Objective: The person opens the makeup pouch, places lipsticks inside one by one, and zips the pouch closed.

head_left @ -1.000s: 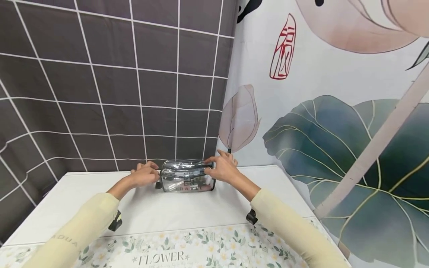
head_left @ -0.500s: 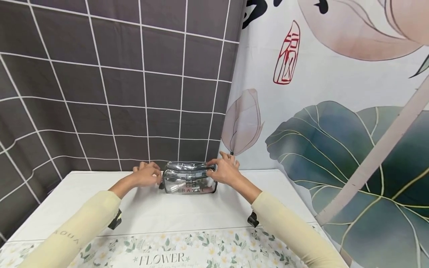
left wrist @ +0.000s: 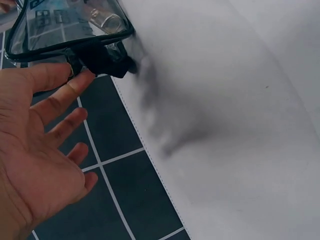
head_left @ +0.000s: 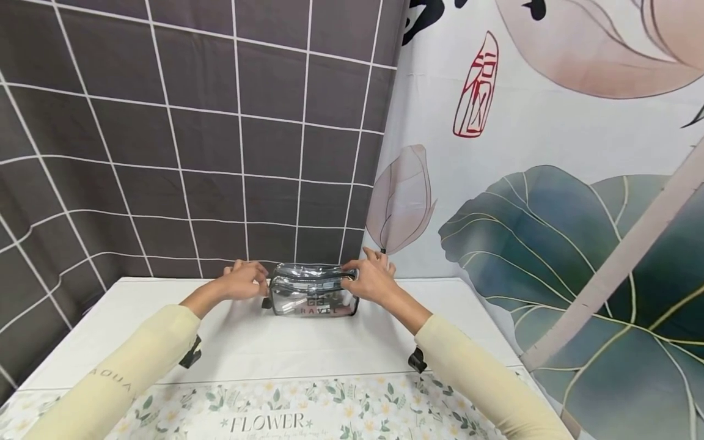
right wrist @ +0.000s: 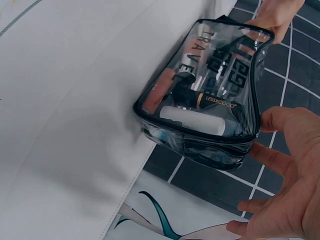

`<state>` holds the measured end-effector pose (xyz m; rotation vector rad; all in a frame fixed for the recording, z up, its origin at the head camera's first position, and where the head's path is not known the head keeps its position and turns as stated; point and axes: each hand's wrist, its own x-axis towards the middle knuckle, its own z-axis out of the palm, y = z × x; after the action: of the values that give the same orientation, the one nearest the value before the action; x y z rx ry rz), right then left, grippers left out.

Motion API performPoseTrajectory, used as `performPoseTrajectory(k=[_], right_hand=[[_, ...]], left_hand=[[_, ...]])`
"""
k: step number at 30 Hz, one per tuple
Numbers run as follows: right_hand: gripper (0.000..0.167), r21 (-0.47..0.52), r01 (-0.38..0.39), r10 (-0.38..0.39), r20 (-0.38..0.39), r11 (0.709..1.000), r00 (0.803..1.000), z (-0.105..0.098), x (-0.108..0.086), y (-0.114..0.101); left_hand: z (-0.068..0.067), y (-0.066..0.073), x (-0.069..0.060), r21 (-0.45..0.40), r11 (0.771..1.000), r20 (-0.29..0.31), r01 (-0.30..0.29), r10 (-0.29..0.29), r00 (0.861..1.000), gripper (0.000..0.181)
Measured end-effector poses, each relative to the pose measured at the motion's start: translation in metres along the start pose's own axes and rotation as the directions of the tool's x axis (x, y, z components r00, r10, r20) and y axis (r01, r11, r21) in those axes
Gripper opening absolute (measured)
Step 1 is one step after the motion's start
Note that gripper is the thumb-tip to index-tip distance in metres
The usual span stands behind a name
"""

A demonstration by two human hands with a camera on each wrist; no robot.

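Note:
A clear toiletry pouch with black piping and the print "TRAVEL" stands at the back of the white table. Through its side in the right wrist view show a white tube, a black tube with gold lettering and a pinkish tube. My right hand pinches the pouch's upper right edge between thumb and index finger. At the other end, my left hand has thumb and index finger at a black tab, pinching there; its other fingers are spread loosely.
The white tabletop ends just behind the pouch, against a dark gridded curtain. A lotus-printed cloth hangs at the right. A floral mat lies along the near edge.
The head view has swung slightly, so the scene sits a little further right. Both hands stay at the pouch's two ends, with hardly any movement.

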<state>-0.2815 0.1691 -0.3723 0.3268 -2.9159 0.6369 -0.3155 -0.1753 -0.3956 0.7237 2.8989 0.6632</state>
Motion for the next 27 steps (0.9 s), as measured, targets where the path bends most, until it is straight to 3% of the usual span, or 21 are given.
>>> performPoseTrajectory(k=[13,19,24,27], right_hand=[[0.04,-0.009,0.024,-0.024,0.004,1.0,1.0,0.001,0.003,-0.007],[0.041,0.033,0.073,-0.073,0.001,0.997,0.997,0.004,0.005,-0.006],[0.038,0.104,0.124,-0.123,-0.019,0.987,0.992,0.004,0.003,0.005],[0.041,0.136,0.141,-0.136,-0.046,0.981,0.99,0.001,0.0,0.016]], left_hand=[[0.012,-0.013,-0.006,-0.026,1.0,-0.074,-0.001,0.0,0.997,0.018],[0.011,-0.012,-0.012,-0.043,0.998,-0.077,0.034,-0.038,0.996,0.019],[0.016,-0.012,-0.013,-0.044,0.996,-0.124,0.08,-0.084,0.989,0.033],[0.021,-0.017,-0.013,-0.015,0.996,-0.192,0.088,-0.09,0.977,0.049]])
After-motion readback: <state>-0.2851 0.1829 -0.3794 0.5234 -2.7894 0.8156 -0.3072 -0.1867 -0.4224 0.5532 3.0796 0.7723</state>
